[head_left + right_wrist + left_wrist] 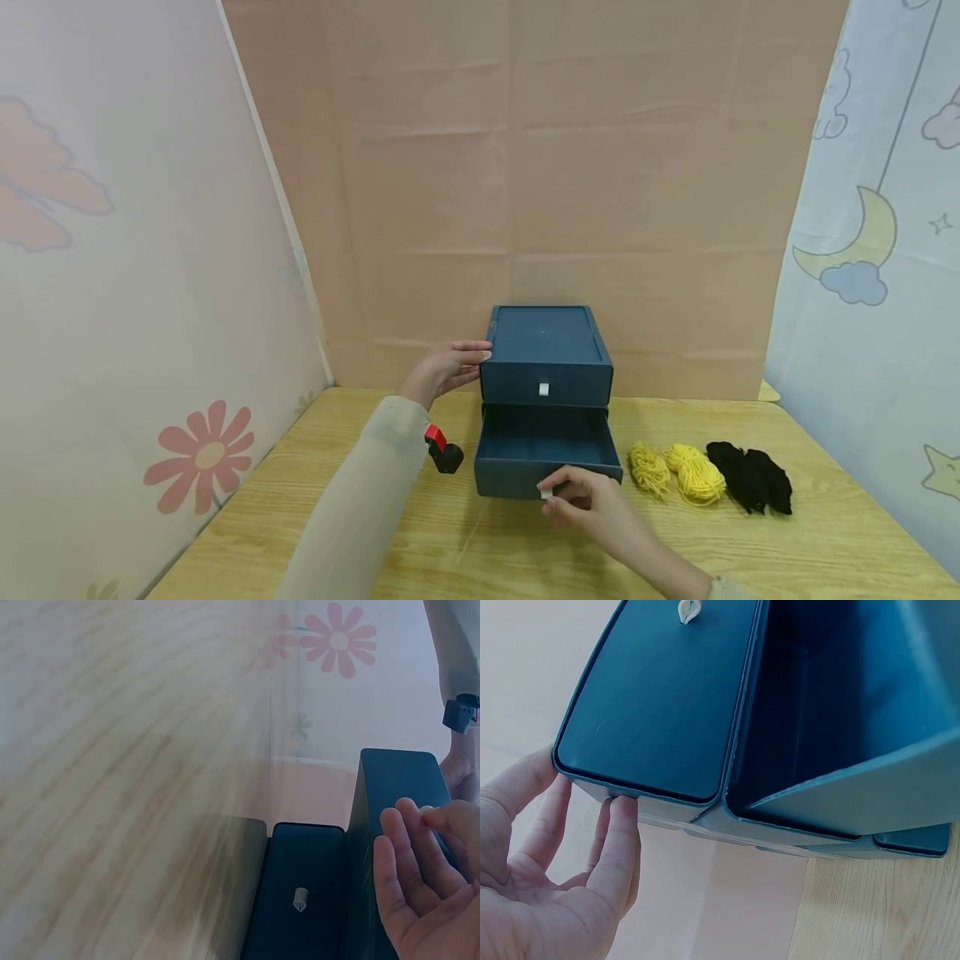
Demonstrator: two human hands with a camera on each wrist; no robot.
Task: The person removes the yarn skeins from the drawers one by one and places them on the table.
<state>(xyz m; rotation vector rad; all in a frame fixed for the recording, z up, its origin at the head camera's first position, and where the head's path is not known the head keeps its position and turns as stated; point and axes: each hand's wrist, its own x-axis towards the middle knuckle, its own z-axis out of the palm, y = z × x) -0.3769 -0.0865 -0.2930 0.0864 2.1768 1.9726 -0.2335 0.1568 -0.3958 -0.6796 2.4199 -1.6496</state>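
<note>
A dark blue drawer cabinet stands on the wooden table. Its upper drawer is closed, and the drawer below it is pulled out, with nothing visible inside. My right hand pinches the small white pull tab on that drawer's front. My left hand touches the cabinet's left side near the top, its fingers extended against the wall. In the right wrist view, a lower closed drawer with its own white tab shows beneath the pulled-out one.
Two yellow yarn bundles and black bundles lie on the table right of the cabinet. A brown sheet hangs behind, and patterned cloth walls flank both sides. A black-and-red device sits on my left wrist.
</note>
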